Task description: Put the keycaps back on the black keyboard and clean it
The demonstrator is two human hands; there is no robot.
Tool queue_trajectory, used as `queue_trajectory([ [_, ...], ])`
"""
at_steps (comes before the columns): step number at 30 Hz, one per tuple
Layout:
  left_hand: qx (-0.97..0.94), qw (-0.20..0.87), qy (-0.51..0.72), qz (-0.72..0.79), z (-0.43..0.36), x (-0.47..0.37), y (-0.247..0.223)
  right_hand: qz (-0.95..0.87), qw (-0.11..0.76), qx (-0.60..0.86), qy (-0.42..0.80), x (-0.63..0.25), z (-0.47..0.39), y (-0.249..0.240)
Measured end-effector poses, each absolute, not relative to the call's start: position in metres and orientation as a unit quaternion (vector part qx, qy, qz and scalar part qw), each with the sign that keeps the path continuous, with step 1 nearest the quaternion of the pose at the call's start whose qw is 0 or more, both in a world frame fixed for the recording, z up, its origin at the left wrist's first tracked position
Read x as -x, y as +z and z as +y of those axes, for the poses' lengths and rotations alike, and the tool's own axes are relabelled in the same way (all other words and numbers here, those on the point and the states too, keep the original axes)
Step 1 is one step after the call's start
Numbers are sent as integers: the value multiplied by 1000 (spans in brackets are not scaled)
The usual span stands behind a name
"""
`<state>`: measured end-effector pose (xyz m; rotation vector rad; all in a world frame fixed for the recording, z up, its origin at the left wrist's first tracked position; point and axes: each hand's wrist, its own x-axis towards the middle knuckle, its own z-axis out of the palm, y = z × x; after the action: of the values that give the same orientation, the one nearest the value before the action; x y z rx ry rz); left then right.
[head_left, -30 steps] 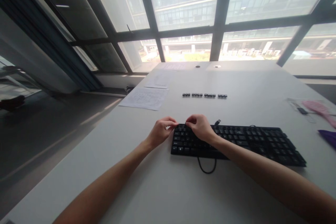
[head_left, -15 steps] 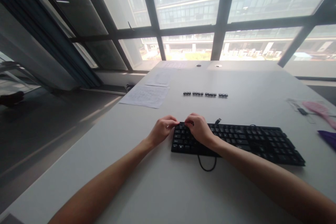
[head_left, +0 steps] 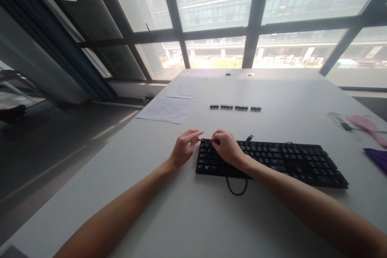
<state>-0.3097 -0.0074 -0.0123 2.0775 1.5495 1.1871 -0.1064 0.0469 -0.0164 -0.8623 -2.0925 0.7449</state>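
A black keyboard (head_left: 273, 161) lies on the white table, its short left end between my hands. My left hand (head_left: 184, 146) is at the keyboard's upper left corner, fingers stretched and apart, a fingertip close to or touching the edge. Over the top left keys, my right hand (head_left: 226, 145) is closed in a pinch. Whatever its fingertips hold, if anything, is hidden. Beyond the keyboard, small black keycaps (head_left: 226, 107) stand in a row of several groups. The keyboard's cable (head_left: 236, 193) loops out at the front, and a USB plug (head_left: 249, 138) shows behind it.
Written paper sheets (head_left: 166, 109) lie at the table's left edge. On the right are a pink hairbrush-like object (head_left: 361, 121), a clear bag with a small black piece, and a purple item (head_left: 376, 159). Two round cable holes (head_left: 228, 74) are near the far edge by the windows.
My left hand's fingers have spread from a pinch at the keyboard corner. The right hand stays pinched over the top left keys. The whole view has shifted slightly.
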Motion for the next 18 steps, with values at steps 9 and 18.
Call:
queue_trajectory([
  [9,-705,168,428,540,-6,309,-15,-827,331,360,278,106,42,-11],
  [18,-694,169,443,542,-4,308,-15,-833,309,370,273,107,43,-5],
])
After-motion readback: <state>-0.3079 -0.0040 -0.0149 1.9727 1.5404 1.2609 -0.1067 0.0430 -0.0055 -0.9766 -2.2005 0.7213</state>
